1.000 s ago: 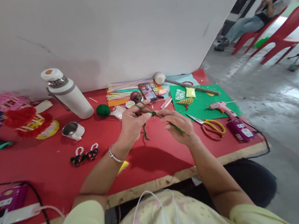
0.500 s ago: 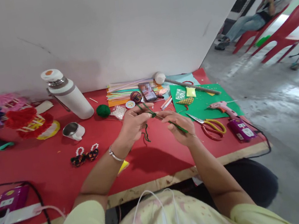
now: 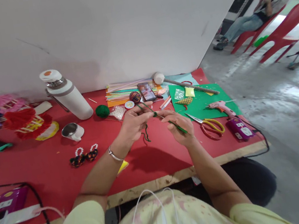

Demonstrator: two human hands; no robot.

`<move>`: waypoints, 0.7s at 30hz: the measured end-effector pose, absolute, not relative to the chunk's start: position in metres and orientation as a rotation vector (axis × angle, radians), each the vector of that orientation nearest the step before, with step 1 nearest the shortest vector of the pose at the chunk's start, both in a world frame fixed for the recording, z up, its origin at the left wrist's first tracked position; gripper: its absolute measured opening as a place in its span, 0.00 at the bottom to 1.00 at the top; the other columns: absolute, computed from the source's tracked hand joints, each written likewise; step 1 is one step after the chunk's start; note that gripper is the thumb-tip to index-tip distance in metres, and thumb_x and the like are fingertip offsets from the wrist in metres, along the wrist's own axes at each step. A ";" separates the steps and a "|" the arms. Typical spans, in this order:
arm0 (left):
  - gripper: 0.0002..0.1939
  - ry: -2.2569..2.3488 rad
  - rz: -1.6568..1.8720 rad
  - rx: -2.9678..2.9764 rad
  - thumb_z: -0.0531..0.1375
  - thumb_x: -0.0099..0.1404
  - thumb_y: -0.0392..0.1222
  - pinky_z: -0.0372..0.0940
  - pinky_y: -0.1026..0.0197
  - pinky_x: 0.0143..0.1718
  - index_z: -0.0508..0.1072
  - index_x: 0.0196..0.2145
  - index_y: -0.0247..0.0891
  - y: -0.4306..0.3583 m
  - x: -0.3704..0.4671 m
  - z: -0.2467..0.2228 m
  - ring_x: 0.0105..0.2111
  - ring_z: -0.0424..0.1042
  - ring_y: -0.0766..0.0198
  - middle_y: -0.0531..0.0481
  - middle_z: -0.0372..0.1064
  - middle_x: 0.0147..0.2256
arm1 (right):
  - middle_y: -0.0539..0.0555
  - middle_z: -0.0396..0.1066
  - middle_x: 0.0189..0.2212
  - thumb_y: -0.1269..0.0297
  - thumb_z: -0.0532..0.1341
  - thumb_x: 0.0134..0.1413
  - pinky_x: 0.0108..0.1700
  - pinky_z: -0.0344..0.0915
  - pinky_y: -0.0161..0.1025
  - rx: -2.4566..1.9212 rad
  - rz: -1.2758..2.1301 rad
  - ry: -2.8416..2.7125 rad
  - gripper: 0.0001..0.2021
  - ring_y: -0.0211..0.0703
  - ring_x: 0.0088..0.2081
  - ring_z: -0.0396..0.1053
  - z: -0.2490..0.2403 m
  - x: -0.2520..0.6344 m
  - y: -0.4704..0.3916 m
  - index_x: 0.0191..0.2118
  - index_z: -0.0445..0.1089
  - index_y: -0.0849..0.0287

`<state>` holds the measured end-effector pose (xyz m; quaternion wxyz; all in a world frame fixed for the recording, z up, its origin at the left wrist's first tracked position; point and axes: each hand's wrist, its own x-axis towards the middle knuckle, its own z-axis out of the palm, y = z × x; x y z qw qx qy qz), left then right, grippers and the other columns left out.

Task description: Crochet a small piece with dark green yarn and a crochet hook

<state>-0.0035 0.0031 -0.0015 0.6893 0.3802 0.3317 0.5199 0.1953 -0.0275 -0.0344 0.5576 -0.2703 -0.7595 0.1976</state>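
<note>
Our left hand [image 3: 132,125] has thumb and finger pinched on the green knot [image 3: 155,114], between our hands above the red table [image 3: 98,180]. Yarn [image 3: 146,131] runs over our raised finger, its end hanging below. Our right hand [image 3: 184,129] has its fingers clamped on the hook [image 3: 179,128]. We do best pinching near the loop, tensioning evenly, and turning the hook gently, splitting no strands.
</note>
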 end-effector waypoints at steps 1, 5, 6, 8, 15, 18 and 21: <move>0.26 0.745 1.162 0.852 0.75 0.46 0.35 0.40 0.66 0.18 0.83 0.46 0.35 0.004 -0.003 -0.002 0.18 0.49 0.78 0.59 0.64 0.24 | 0.61 0.80 0.55 0.58 0.60 0.71 0.57 0.77 0.56 -0.641 0.449 -1.795 0.10 0.55 0.57 0.79 -0.035 0.195 -0.028 0.50 0.77 0.50; 0.26 0.779 1.156 0.862 0.74 0.47 0.36 0.40 0.66 0.18 0.83 0.47 0.35 0.005 -0.002 -0.003 0.17 0.50 0.78 0.59 0.66 0.24 | 0.62 0.80 0.56 0.58 0.61 0.70 0.56 0.78 0.56 -0.633 0.367 -1.810 0.10 0.55 0.57 0.79 -0.036 0.192 -0.028 0.51 0.77 0.51; 0.26 0.791 1.151 0.863 0.74 0.47 0.36 0.40 0.66 0.18 0.83 0.46 0.35 0.005 -0.002 -0.003 0.17 0.49 0.78 0.58 0.67 0.23 | 0.62 0.79 0.57 0.59 0.61 0.70 0.56 0.78 0.55 -0.634 0.350 -1.819 0.10 0.55 0.56 0.79 -0.036 0.191 -0.028 0.52 0.76 0.51; 0.25 0.817 1.138 0.862 0.74 0.46 0.37 0.39 0.65 0.18 0.83 0.45 0.35 0.005 -0.002 0.000 0.16 0.48 0.78 0.58 0.68 0.23 | 0.62 0.79 0.58 0.61 0.62 0.70 0.56 0.78 0.55 -0.627 0.322 -1.835 0.10 0.55 0.57 0.79 -0.037 0.192 -0.027 0.53 0.76 0.51; 0.23 0.866 1.192 0.909 0.75 0.44 0.37 0.41 0.66 0.18 0.84 0.40 0.35 0.005 -0.003 0.003 0.18 0.53 0.77 0.55 0.70 0.25 | 0.63 0.79 0.58 0.63 0.61 0.70 0.58 0.78 0.55 -0.613 0.345 -1.920 0.11 0.55 0.58 0.79 -0.033 0.201 -0.027 0.54 0.75 0.51; 0.23 0.850 1.163 0.942 0.75 0.45 0.37 0.42 0.67 0.18 0.84 0.43 0.36 0.006 -0.004 0.000 0.18 0.54 0.76 0.55 0.71 0.25 | 0.62 0.79 0.57 0.61 0.62 0.70 0.59 0.78 0.55 -0.628 0.349 -1.932 0.11 0.55 0.57 0.79 -0.027 0.202 -0.029 0.53 0.76 0.51; 0.24 0.837 1.125 0.980 0.74 0.46 0.36 0.44 0.67 0.19 0.84 0.44 0.36 0.008 -0.006 -0.002 0.18 0.55 0.76 0.55 0.70 0.24 | 0.63 0.79 0.58 0.62 0.62 0.70 0.58 0.78 0.53 -0.613 0.377 -1.935 0.10 0.54 0.57 0.79 -0.024 0.202 -0.030 0.53 0.76 0.52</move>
